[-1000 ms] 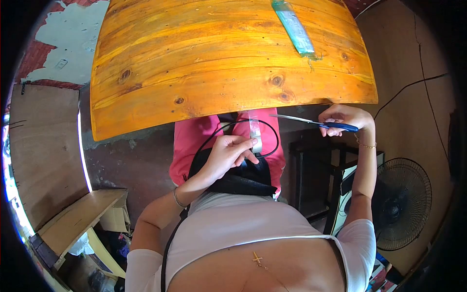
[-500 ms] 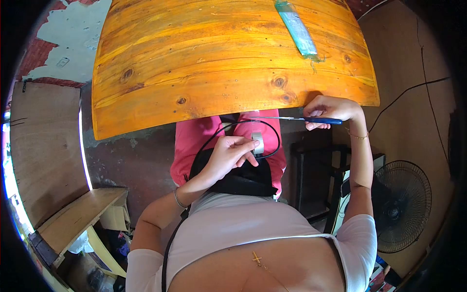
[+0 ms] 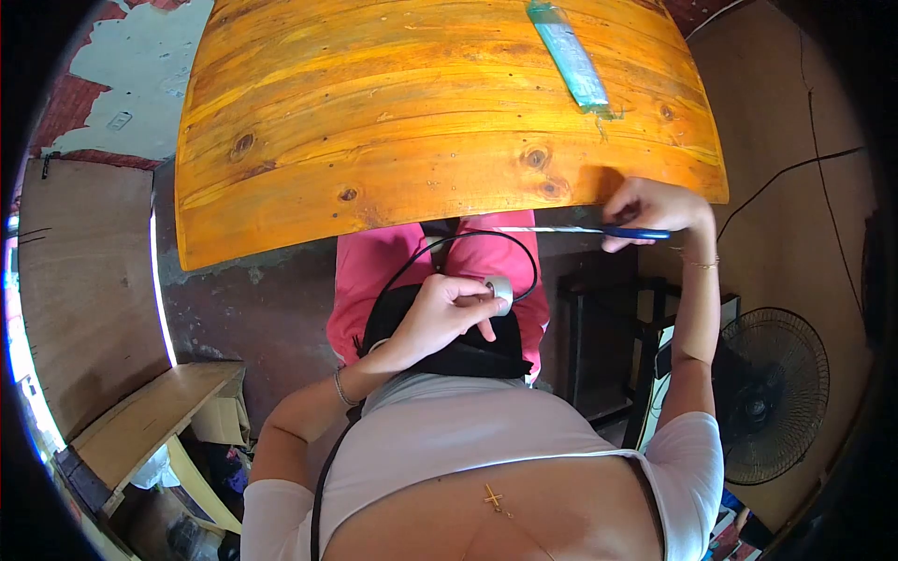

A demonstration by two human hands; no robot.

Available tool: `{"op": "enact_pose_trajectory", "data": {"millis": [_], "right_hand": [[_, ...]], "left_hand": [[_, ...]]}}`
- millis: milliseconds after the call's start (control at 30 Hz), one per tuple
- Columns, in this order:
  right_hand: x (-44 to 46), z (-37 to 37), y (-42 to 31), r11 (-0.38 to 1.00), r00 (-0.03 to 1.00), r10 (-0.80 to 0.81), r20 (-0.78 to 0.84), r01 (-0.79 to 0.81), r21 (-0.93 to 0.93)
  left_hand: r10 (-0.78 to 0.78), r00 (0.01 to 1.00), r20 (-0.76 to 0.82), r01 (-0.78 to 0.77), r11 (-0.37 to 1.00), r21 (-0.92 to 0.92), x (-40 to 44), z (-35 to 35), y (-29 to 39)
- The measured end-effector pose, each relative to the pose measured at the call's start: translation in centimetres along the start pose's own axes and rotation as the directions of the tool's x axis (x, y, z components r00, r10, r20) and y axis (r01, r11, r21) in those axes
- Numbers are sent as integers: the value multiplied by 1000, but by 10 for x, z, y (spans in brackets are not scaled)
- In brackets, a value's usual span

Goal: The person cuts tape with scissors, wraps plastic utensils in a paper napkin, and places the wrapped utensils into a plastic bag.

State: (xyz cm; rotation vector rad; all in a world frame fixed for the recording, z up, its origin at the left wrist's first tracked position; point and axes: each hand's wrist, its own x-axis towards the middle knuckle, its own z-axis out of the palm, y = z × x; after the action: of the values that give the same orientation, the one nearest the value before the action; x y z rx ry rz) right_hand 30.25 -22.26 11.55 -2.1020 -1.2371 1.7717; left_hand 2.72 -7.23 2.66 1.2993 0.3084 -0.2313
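My left hand (image 3: pixel 444 318) is closed around a small pale roll of tape (image 3: pixel 503 293), pinched between thumb and fingers above my lap. My right hand (image 3: pixel 655 208) grips blue-handled scissors (image 3: pixel 554 229) at the table's near edge. They appear edge-on, with the thin blades pointing left, so I cannot tell whether the blades are parted. The blades are above and apart from the tape roll. A black cord (image 3: pixel 536 266) loops around behind the roll, over my legs.
A wooden table (image 3: pixel 421 122) spans the front, with a blue-green plastic packet (image 3: pixel 572 61) on it. A fan (image 3: pixel 772 397) and dark frame (image 3: pixel 575 346) stand at right. A wooden shelf (image 3: pixel 154 407) is at left.
My left hand has lowered slightly with the tape roll, which is now tilted differently. My right hand and the scissors have shifted a little to the right.
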Motion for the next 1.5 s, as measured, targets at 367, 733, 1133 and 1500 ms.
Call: {"op": "enact_pose_trajectory", "data": {"millis": [367,733,1133,1500], "right_hand": [[28,27,-6,925,671,-239,-701,377,45],[42,76,-51,808,858,-278,-432,452,378],[37,79,-60,869,781,-278,-559,453,201],[59,54,-56,896,613,-392,-686,424,-133]], "left_hand": [[325,945,-39,-310,926,215,-6,6,7],[347,937,-43,-332,921,203,-2,8,5],[165,978,-131,-142,976,166,10,3,4],[59,993,-103,-72,988,-135,31,4,-10]]}}
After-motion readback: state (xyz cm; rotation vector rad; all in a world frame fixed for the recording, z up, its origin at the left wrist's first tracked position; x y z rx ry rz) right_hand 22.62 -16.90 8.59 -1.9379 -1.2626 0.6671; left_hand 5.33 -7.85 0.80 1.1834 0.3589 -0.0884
